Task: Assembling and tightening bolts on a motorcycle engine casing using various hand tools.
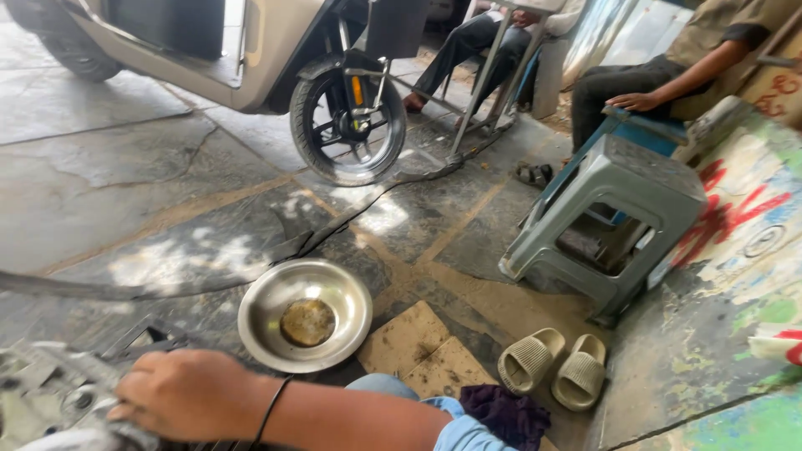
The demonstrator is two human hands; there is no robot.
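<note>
We are seeing a steel bowl [305, 314], sandals [553, 367] and a tipped stool [614, 221] lying on cracked stone paving [125, 167]; our right hand [185, 394] is gripping a metal engine part [50, 392].

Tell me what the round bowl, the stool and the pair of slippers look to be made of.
Bowl: probably steel, shiny and reflective, with a brownish puddle at the bottom. Stool: apparently moulded plastic, dull grey-green, scuffed and grimy. Slippers: likely soft foam or rubber, matte beige, with ribbed straps.
</note>
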